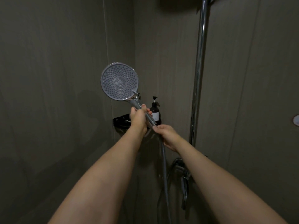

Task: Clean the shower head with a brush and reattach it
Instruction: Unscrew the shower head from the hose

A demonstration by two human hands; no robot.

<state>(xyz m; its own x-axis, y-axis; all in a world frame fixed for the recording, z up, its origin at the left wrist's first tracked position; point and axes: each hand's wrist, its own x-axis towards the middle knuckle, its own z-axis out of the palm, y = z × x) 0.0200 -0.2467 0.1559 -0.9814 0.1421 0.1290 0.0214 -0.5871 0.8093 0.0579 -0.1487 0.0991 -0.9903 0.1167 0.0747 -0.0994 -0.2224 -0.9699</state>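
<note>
Against dark grey shower walls (64,78)

The left hand (137,117) grips the shower head (119,81) handle, nozzle face toward the camera; the right hand (166,135) holds the hose (165,167) at its base.

The shower head (119,81) is showing a matt grey face studded with small, rubbery-looking nubs, while its handle, gripped by the left hand (137,118), is gleaming like polished chrome. The hose (164,160), pinched at its top end by the right hand (167,136), is looking like ribbed, dull silver metal, and the riser pipe (199,75) and the mixer tap (182,175) are shining as glossy chrome. The walls (56,78) are appearing as smooth, matt grey-brown panels, the corner shelf (120,121) is looking matt black, and the pump bottle (155,111) is glinting dark and glossy with a pale label.
</note>
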